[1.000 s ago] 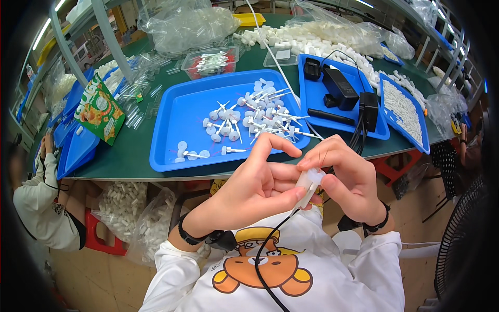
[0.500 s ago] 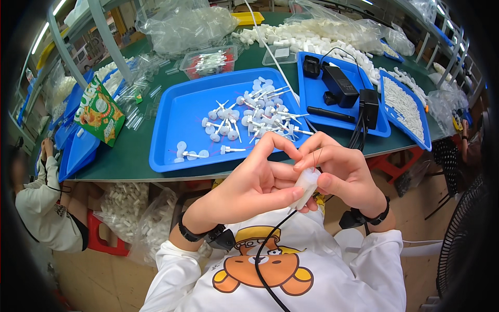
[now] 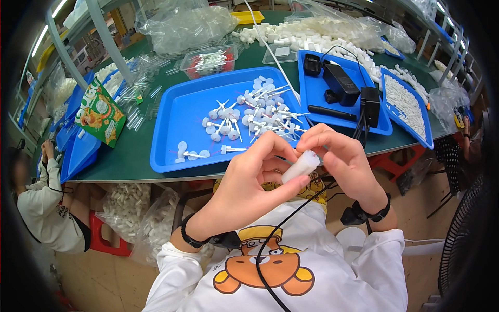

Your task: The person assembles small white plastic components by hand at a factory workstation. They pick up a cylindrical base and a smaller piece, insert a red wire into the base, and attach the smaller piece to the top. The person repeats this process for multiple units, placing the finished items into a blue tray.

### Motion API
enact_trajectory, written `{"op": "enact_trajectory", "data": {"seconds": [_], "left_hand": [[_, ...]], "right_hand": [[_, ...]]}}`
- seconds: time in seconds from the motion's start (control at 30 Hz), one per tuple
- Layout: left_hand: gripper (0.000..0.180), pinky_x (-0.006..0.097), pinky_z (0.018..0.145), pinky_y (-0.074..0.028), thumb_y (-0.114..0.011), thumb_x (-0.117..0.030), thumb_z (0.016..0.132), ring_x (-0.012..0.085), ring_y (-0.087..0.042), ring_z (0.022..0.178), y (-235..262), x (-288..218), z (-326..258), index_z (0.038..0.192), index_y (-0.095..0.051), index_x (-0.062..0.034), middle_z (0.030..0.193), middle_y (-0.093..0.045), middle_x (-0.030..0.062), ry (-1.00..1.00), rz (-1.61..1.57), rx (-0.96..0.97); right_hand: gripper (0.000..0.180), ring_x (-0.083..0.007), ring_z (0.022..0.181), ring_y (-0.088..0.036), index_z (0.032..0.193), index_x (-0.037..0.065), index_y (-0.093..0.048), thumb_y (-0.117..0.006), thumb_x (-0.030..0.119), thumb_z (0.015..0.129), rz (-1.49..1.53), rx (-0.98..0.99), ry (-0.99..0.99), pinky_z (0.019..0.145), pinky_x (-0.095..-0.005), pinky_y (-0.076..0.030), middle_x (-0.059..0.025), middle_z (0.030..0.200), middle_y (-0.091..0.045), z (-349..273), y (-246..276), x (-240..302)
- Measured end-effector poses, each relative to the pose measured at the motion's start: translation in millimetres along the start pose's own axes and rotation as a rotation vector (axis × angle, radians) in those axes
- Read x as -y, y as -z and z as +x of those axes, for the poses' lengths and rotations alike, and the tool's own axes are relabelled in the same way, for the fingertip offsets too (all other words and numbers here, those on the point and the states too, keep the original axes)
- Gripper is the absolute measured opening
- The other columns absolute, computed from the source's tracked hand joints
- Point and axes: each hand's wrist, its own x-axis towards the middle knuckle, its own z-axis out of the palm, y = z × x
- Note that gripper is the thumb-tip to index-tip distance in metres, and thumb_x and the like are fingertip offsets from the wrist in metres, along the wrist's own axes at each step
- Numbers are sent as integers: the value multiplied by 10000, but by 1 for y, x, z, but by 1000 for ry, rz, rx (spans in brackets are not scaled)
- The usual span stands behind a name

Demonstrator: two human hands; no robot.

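A translucent white plastic cylinder (image 3: 301,166) is gripped in my left hand (image 3: 254,177), thumb along its near side and fingers curled behind it. It lies tilted, its end face turned up and to the right. My right hand (image 3: 345,164) is by that end, with its bent fingers over the far side and its thumb apart from the cylinder. The right fingertips are partly hidden, and no object shows between them. Beyond my hands, a blue tray (image 3: 179,104) holds several small parts (image 3: 228,122) with white stems and clear round caps.
A second blue tray (image 3: 338,117) carries black power adapters (image 3: 340,83) and cables. Small white pieces (image 3: 403,106) fill a tray at right; white tubes (image 3: 312,39) are heaped behind. A green snack bag (image 3: 101,114) stands left. A fan (image 3: 468,239) is at lower right. Another person (image 3: 49,203) sits left.
The cylinder has turned from near upright to a slant and moved up slightly. My right thumb has come off its side. Thin red wires seen at its top earlier are hardly visible.
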Motion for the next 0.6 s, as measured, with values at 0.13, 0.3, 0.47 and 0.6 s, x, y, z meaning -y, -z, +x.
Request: {"op": "enact_trajectory", "data": {"seconds": [0.13, 0.3, 0.47, 0.6], "left_hand": [[239, 307, 786, -521, -572, 21, 827, 189, -597, 944, 2, -4, -1, 1006, -414, 0, 1021, -563, 131, 38, -186, 16], [172, 300, 821, -504, -498, -27, 891, 177, -596, 938, 4, -5, -1, 1029, -400, 4, 1025, -572, 144, 77, -332, 79], [173, 293, 824, -509, -481, -55, 909, 185, -590, 961, 2, -6, -3, 1043, -402, 19, 1031, -582, 171, 84, -373, 107], [169, 287, 831, -509, -467, -53, 915, 190, -590, 965, 4, -6, -2, 1049, -404, 29, 1031, -584, 180, 91, -382, 126]], "right_hand": [[282, -144, 988, -482, 1116, -3, -563, -549, 42, 838, 28, -9, -20, 882, -296, -384, -91, 1075, -510, 0, 1, 6], [354, -144, 966, -491, 1132, -9, -549, -600, -3, 781, -73, -40, 63, 838, -281, -393, -85, 1041, -545, 0, -9, 11], [383, -140, 922, -503, 1076, -6, -586, -695, -23, 709, -221, -87, 164, 794, -269, -402, -81, 1008, -569, -2, -9, 2], [358, -142, 907, -508, 1044, 1, -605, -712, -4, 702, -249, -103, 173, 787, -266, -404, -83, 1003, -567, -2, -7, 0]]}}
